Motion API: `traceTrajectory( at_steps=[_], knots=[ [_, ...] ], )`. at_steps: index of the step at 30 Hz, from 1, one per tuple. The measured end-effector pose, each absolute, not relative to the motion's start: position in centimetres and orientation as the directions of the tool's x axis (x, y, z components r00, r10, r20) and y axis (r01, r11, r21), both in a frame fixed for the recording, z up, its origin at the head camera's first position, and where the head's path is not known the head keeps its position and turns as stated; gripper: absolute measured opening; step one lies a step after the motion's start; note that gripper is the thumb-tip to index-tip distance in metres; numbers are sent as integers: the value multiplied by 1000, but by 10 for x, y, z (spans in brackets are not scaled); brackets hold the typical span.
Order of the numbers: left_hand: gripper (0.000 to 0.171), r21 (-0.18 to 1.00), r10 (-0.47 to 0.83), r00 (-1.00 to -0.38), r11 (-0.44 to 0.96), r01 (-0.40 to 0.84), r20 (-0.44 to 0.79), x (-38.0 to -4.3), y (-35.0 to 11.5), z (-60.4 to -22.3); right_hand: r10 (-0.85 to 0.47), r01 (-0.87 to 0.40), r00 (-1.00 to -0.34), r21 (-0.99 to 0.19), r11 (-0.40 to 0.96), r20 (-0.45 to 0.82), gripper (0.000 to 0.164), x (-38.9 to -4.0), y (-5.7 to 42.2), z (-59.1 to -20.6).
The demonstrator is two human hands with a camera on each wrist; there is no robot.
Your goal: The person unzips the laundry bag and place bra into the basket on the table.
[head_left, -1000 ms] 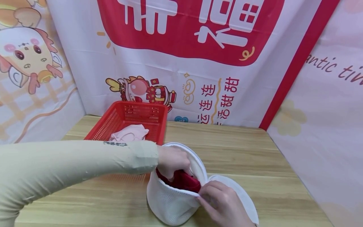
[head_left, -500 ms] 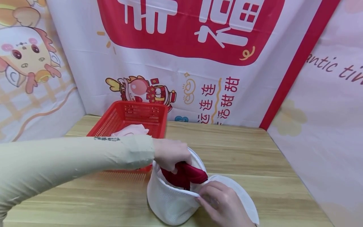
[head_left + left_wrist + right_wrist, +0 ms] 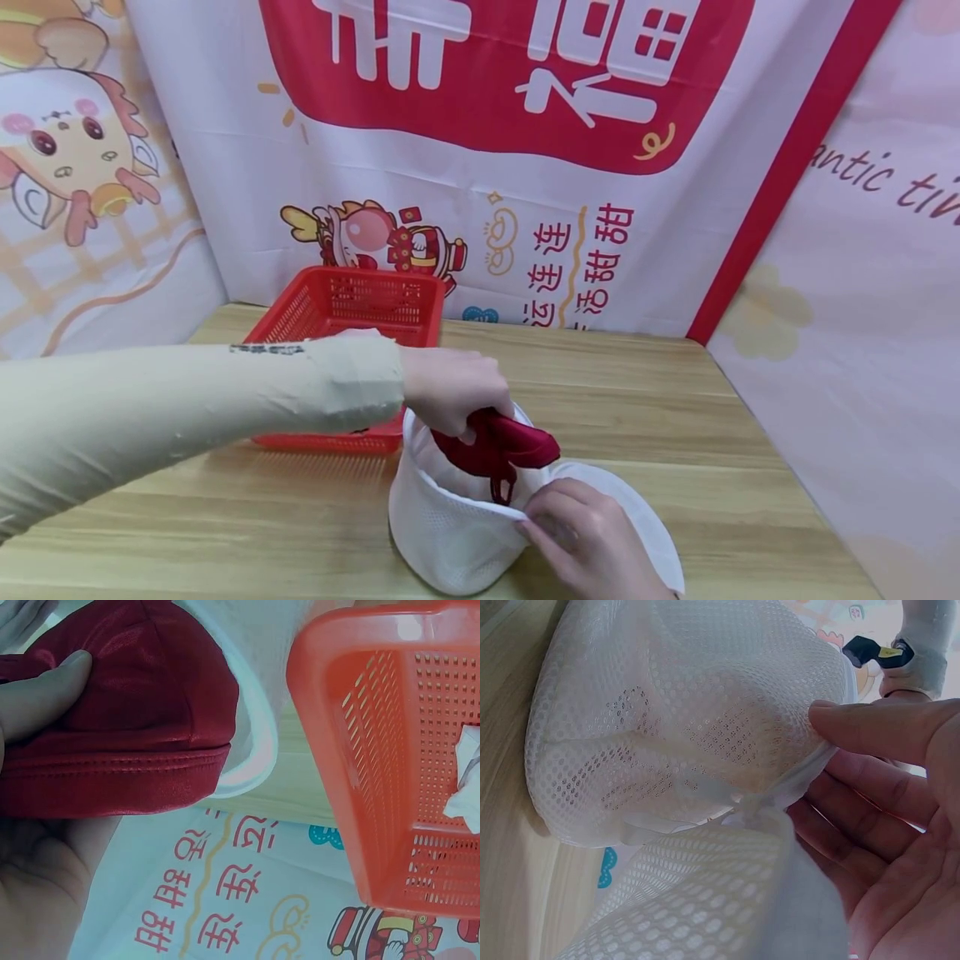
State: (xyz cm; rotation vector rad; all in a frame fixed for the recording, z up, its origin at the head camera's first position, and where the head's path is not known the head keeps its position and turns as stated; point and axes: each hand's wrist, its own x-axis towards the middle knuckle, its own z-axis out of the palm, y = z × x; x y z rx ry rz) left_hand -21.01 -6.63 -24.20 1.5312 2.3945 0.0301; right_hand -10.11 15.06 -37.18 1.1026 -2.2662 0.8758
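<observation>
A dark red bra hangs from my left hand, which grips it just above the mouth of a white mesh laundry bag. In the left wrist view, the thumb presses on the smooth cup of the bra. A thin strap loop dangles down into the bag's opening. My right hand pinches the bag's rim at its right side. Seen from the right wrist, thumb and fingers hold the edge of the mesh bag. The bag's round white lid lies folded open, partly behind the right hand.
A red plastic basket stands at the back left, with the left forearm crossing over it. A pale cloth lies inside. The wooden table meets printed cloth walls at the back and sides.
My left hand has risen out of the bag, drawing the bra up with it until the strap loop shows at the opening. The right hand stays at the rim.
</observation>
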Motion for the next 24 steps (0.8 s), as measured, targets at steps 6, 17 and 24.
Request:
traceTrajectory(
  at_steps=[6,17,24],
  knots=[
    [28,212,882,-403,455,865,-245,-209,-67,-234,-515,-836,-531,-316,449,673,22,-103,150,-373],
    [23,226,876,-435,475,850,-207,-206,-72,-217,-508,-819,-557,-333,467,657,24,-101,150,-372],
    [25,233,873,-450,485,843,-188,-204,-72,-208,-511,-832,-539,-329,446,670,18,-102,150,-373]
  ],
)
